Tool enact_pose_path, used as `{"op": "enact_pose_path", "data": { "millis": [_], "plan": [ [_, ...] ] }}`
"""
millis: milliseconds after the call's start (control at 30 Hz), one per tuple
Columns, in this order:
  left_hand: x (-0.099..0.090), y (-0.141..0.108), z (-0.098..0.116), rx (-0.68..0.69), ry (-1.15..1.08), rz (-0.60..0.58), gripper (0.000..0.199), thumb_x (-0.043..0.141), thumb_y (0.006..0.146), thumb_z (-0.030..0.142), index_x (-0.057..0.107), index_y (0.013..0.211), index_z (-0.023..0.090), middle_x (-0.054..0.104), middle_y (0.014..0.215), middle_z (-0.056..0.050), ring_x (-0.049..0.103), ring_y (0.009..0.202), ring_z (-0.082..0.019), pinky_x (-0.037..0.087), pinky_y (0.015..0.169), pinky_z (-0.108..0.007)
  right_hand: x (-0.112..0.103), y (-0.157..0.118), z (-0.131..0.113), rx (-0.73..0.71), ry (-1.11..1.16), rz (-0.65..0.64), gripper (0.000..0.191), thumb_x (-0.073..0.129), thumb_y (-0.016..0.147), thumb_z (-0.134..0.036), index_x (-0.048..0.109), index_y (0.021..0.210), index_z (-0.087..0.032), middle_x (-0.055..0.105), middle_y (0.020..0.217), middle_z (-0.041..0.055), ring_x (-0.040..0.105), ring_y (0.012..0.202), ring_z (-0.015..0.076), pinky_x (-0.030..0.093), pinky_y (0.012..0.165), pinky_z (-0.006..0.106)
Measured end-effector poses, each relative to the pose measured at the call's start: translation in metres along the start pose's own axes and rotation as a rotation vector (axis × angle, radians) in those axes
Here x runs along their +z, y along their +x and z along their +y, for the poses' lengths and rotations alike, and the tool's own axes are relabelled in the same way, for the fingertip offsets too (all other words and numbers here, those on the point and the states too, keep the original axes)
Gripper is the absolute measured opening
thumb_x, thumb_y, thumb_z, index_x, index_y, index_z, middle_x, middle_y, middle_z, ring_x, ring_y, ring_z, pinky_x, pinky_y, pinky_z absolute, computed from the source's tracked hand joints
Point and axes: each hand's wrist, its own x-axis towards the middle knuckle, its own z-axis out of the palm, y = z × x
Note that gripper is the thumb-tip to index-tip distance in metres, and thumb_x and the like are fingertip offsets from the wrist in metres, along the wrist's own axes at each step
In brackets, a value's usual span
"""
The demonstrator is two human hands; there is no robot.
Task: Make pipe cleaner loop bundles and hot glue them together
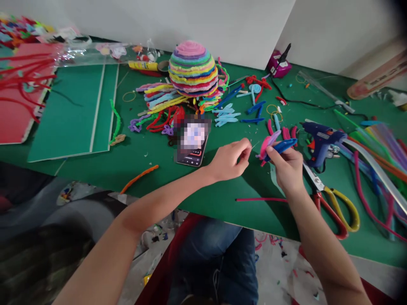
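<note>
My right hand [288,165] grips a pipe-cleaner piece [265,146] made of pink, purple and blue fuzzy loops. To its left, my left hand [230,160] is closed in a pinch, thumb against fingertips. A very thin pale strand shows by those fingertips, but what they hold is too small to make out. The two hands are a short way apart, above the green table [206,190]. Just right of my right hand lie a blue glue gun [324,137] and scissors [333,199] with red and yellow handles.
A phone [192,159] lies left of my left hand. Behind it stands a striped pipe-cleaner dome [192,70]. Light-blue folded pieces [226,115] lie near it. Loose pipe cleaners [381,169] spread at the right, and a green board [73,110] lies at the left.
</note>
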Motion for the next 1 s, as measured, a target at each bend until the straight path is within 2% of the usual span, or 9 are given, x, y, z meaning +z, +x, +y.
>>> {"op": "enact_pose_path", "data": {
  "millis": [133,267,367,467,633,800,900,1000],
  "plan": [
    [0.000,-0.001,0.003,0.009,-0.046,-0.041,0.017,0.047,0.069,0.012,0.038,0.080,0.022,0.048,0.070,0.004,0.045,0.062,-0.009,0.039,0.057,-0.025,-0.001,-0.003,-0.002,-0.012,-0.015,-0.026,0.019,0.074,0.075,-0.041,0.070,0.073,-0.022,0.059,0.066,-0.0022,0.048,0.057,0.0084,0.040,0.049,0.023],
    [0.001,-0.002,0.002,0.007,-0.010,-0.048,0.020,0.051,0.069,0.010,0.041,0.083,0.021,0.051,0.074,0.003,0.049,0.065,-0.009,0.041,0.057,-0.024,-0.001,-0.002,0.001,0.023,-0.022,-0.030,0.019,0.074,0.075,-0.040,0.070,0.074,-0.022,0.055,0.062,-0.0033,0.043,0.053,0.0071,0.035,0.046,0.023],
    [0.002,-0.002,0.000,0.035,0.064,-0.019,0.018,0.053,0.074,0.009,0.048,0.088,0.020,0.055,0.082,0.000,0.055,0.075,-0.011,0.044,0.060,-0.023,-0.001,-0.001,0.004,0.029,-0.026,-0.018,0.019,0.075,0.074,-0.040,0.071,0.076,-0.022,0.056,0.063,-0.0035,0.043,0.052,0.0067,0.036,0.046,0.023],
    [0.003,-0.001,-0.004,0.044,0.129,0.007,0.011,0.058,0.083,0.015,0.054,0.093,0.020,0.057,0.085,-0.001,0.058,0.083,-0.013,0.045,0.060,-0.023,-0.001,-0.001,0.004,0.028,-0.017,-0.012,0.018,0.075,0.073,-0.040,0.071,0.076,-0.022,0.059,0.065,-0.0032,0.045,0.054,0.0068,0.038,0.048,0.023],
    [0.005,0.000,-0.007,-0.002,0.106,0.087,0.015,0.066,0.083,0.019,0.058,0.096,0.020,0.066,0.089,0.000,0.064,0.082,-0.011,0.047,0.061,-0.022,0.001,0.000,0.004,0.013,-0.023,-0.024,0.018,0.074,0.075,-0.040,0.071,0.075,-0.022,0.057,0.061,-0.0041,0.045,0.051,0.0065,0.039,0.048,0.023],
    [0.007,0.000,-0.007,-0.123,0.056,0.054,0.026,0.074,0.077,0.029,0.059,0.097,0.021,0.073,0.076,0.003,0.068,0.077,-0.014,0.049,0.064,-0.025,0.002,0.001,0.009,0.017,-0.033,-0.014,0.021,0.074,0.074,-0.041,0.070,0.074,-0.021,0.055,0.059,-0.0045,0.045,0.051,0.0068,0.040,0.048,0.023],
    [0.007,0.000,-0.008,-0.131,0.006,0.024,0.021,0.070,0.081,0.028,0.061,0.098,0.021,0.075,0.081,0.002,0.069,0.074,-0.013,0.049,0.065,-0.025,0.003,0.002,0.010,0.035,-0.023,-0.011,0.022,0.074,0.073,-0.043,0.069,0.074,-0.021,0.056,0.060,-0.0042,0.045,0.051,0.0071,0.041,0.049,0.024],
    [0.007,0.000,-0.009,-0.056,0.048,0.002,0.015,0.057,0.088,0.018,0.062,0.101,0.021,0.074,0.095,0.000,0.068,0.086,-0.013,0.050,0.071,-0.026,0.003,0.002,0.008,0.028,-0.012,-0.008,0.022,0.074,0.073,-0.043,0.069,0.075,-0.021,0.059,0.065,-0.0033,0.049,0.055,0.0082,0.044,0.052,0.025]
  ]
}}
